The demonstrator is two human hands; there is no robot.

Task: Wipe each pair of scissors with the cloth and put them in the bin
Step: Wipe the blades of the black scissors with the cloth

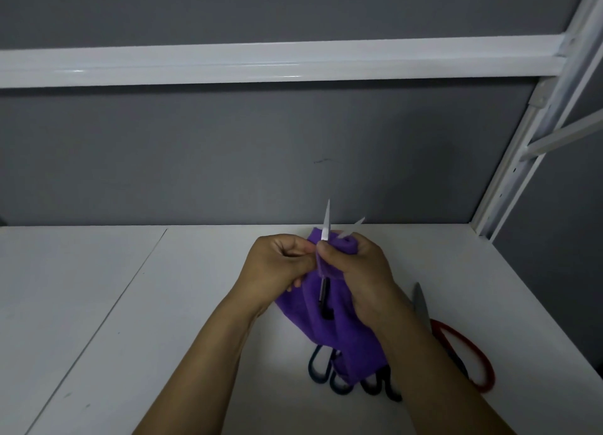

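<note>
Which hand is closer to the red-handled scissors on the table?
Right. The right hand grips the purple cloth just left of the red-handled scissors, its forearm partly hiding them; the left hand, pinching the small scissors, is farther left.

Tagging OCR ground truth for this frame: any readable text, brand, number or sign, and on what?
No readable text anywhere in the head view.
The held scissors, purple cloth, red-handled scissors, dark-handled scissors, white rail and table show no print, label or number.
</note>
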